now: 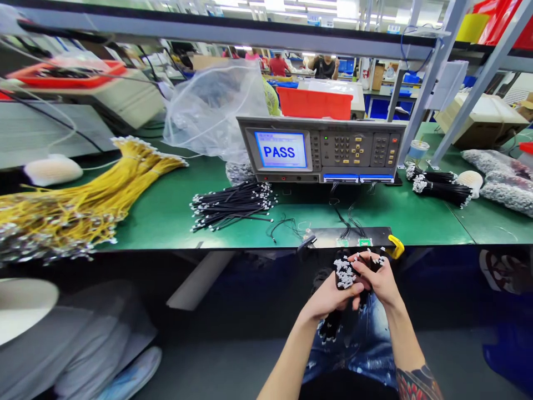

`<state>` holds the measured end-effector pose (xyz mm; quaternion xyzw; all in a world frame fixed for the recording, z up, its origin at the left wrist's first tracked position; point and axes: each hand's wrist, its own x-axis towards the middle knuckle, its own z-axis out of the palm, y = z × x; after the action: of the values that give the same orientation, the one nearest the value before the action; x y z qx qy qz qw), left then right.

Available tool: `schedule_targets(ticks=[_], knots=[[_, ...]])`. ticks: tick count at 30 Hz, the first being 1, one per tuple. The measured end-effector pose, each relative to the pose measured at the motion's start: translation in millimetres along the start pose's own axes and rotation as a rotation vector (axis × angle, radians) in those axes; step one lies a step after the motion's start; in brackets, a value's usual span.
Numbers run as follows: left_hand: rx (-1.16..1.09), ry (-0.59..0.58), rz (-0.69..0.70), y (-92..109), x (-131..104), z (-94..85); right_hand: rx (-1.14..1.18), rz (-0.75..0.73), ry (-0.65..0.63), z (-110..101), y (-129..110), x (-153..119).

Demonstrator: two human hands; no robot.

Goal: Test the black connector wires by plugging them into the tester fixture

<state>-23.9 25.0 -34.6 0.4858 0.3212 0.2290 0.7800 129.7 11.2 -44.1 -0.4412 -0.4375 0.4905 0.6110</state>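
While the left fingers [355,289] and right fingers [363,270] curl round cables [345,274] beyond the counter's [437,223] front edge, slackening could drop some.

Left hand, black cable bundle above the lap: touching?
Touching. The head view shows the left hand gripping the black cable bundle, its white connectors showing above and below.

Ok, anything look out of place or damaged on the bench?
A few thin dark wires straggle, curled, right of the straighter black cable pile on the bench; nothing looks spilled or clearly damaged.
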Motion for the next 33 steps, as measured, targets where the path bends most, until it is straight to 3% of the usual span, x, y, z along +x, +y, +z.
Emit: schedule_targets(ticks=[5, 12, 16, 20, 25, 33], knots=[[-0.010, 0.096, 0.063, -0.6, -1.3, -1.0, 0.162, -0.074, 0.298, 1.2, -2.3, 3.2], [-0.118, 0.434, 0.198, -2.9, 3.4, -9.0, 0.267, -0.133, 0.556, -11.6, -3.8, 11.1], [-0.261, 0.560, 0.291, -1.5, 2.4, -13.9, 0.163, -0.078, 0.512, -10.6, 9.0, 11.8], [-0.378, 0.486, 0.296, 2.6, 0.4, -18.7, 0.050, -0.025, 0.428, -6.7, 19.8, 12.6], [-0.384, 0.390, 0.296, 4.9, 3.6, -14.6, -0.080, -0.043, 0.431, -4.7, 23.2, 14.5], [-0.262, 0.432, 0.255, 6.6, 14.2, -4.6, -0.106, -0.033, 0.452, -2.0, 18.8, 14.7]])
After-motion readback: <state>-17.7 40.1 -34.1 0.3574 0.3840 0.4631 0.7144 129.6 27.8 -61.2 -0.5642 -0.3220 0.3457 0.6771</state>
